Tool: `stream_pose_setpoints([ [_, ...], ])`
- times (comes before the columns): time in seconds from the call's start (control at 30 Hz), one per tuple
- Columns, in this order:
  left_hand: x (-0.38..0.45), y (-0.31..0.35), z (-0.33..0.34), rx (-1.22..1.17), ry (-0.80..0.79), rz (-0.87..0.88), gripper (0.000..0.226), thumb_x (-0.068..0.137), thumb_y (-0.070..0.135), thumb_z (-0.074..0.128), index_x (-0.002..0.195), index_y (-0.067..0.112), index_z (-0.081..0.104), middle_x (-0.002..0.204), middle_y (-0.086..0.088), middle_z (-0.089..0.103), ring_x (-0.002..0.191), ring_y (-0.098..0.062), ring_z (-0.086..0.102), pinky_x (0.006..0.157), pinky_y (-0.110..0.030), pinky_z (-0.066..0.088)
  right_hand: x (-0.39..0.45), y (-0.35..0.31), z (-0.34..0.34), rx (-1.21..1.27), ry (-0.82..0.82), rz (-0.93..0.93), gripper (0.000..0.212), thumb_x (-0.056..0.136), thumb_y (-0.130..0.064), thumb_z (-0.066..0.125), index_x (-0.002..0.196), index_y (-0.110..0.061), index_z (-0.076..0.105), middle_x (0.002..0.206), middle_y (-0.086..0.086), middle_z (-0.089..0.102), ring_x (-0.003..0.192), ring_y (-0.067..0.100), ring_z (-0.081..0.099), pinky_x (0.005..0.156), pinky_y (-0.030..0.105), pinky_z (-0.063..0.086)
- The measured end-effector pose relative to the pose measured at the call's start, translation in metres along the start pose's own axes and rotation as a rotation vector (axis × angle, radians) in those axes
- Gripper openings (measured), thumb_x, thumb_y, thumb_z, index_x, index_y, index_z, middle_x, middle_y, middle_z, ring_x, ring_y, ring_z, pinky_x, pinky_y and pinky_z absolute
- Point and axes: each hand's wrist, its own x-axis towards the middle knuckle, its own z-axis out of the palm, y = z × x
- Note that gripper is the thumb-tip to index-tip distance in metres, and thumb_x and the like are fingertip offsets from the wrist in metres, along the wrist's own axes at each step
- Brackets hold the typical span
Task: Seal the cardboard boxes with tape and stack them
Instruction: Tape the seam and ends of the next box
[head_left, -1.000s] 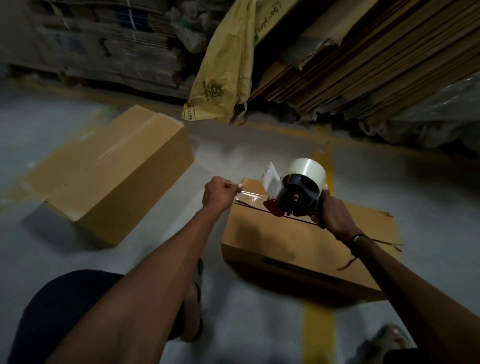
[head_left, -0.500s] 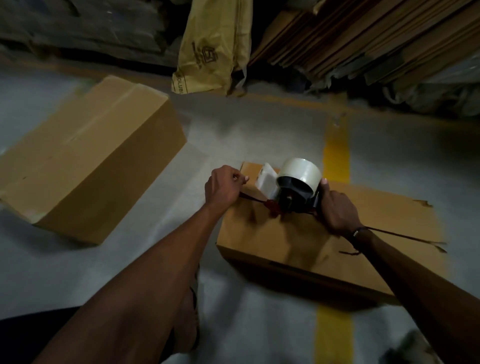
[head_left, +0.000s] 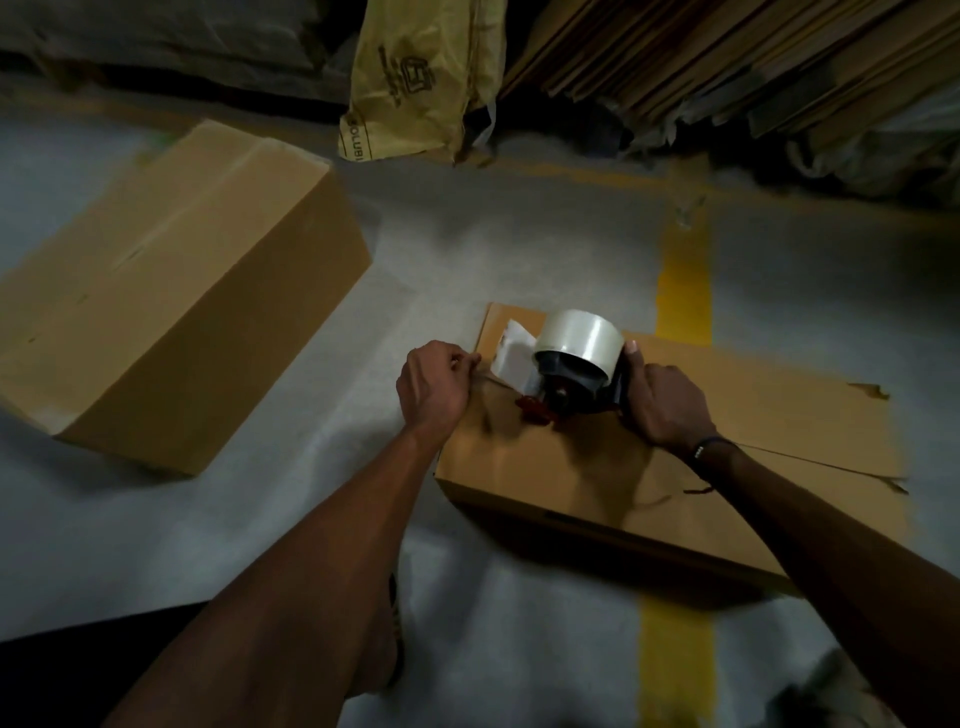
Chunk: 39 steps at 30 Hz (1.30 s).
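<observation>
Presently the left hand (head_left: 434, 387) pinches the loose tape end at the near box's (head_left: 613, 467) left edge to anchor it, while the right hand (head_left: 662, 402) grips the tape dispenser (head_left: 574, 374) over the seam. Second box (head_left: 171, 291) lies apart on the floor (head_left: 467, 249), unstacked.

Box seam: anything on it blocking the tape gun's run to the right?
Nothing visible lies on it. The black tape dispenser sits at the left end of the brown cardboard box; the right hand grips it, and that forearm covers part of the seam.
</observation>
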Motion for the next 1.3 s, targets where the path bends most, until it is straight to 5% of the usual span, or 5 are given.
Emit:
stream_pose_setpoints([
  [0.27,-0.001,-0.01,0.015,-0.129,0.06,-0.049,0.021,0.098,0.031,0.07,0.097,0.014,0.083,0.093,-0.005,0.078,0.083,-0.021,0.071,0.073,-0.035,0.059,0.003,-0.007,0.0,-0.114,-0.013,0.016,0.089,0.081,-0.068,-0.01,0.09,0.001,0.046,0.074,0.011,0.05,0.075,0.032,0.05,0.072,0.041,0.043],
  [0.53,0.003,-0.02,0.019,-0.368,-0.026,-0.364,0.016,0.086,0.04,0.082,0.087,0.024,0.083,0.081,0.007,0.075,0.077,-0.014,0.069,0.063,-0.026,0.053,0.006,-0.004,0.006,-0.1,-0.048,-0.093,0.101,0.092,-0.062,-0.009,0.122,0.012,0.053,0.073,0.004,0.047,0.066,0.024,0.043,0.063,0.034,0.032],
  [0.9,-0.006,-0.041,0.036,-0.718,-0.285,-0.925,0.035,0.078,0.035,0.091,0.088,0.005,0.076,0.094,-0.012,0.077,0.092,-0.027,0.074,0.089,-0.047,0.062,0.011,0.013,0.018,-0.003,-0.083,-0.294,0.069,0.094,-0.018,0.048,0.151,0.005,0.017,0.069,0.028,0.058,0.054,0.036,0.052,0.047,0.034,0.029],
  [1.07,-0.011,-0.025,0.029,-0.51,0.119,-0.619,0.02,0.096,0.005,0.062,0.094,0.015,0.08,0.102,-0.004,0.077,0.097,-0.023,0.071,0.079,-0.022,0.048,0.017,0.007,0.009,0.047,-0.146,-0.174,0.078,0.104,-0.055,0.011,0.151,0.002,0.037,0.077,0.022,0.061,0.065,0.03,0.048,0.062,0.041,0.038],
  [1.3,-0.033,0.01,0.039,-0.261,0.176,-0.297,0.019,0.095,0.019,0.068,0.109,0.016,0.08,0.099,-0.008,0.078,0.089,-0.028,0.069,0.072,-0.027,0.042,0.016,0.002,0.001,0.178,-0.224,-0.185,0.084,0.108,-0.054,0.004,0.07,-0.009,0.065,0.056,0.006,0.064,0.059,0.024,0.064,0.068,0.034,0.046],
])
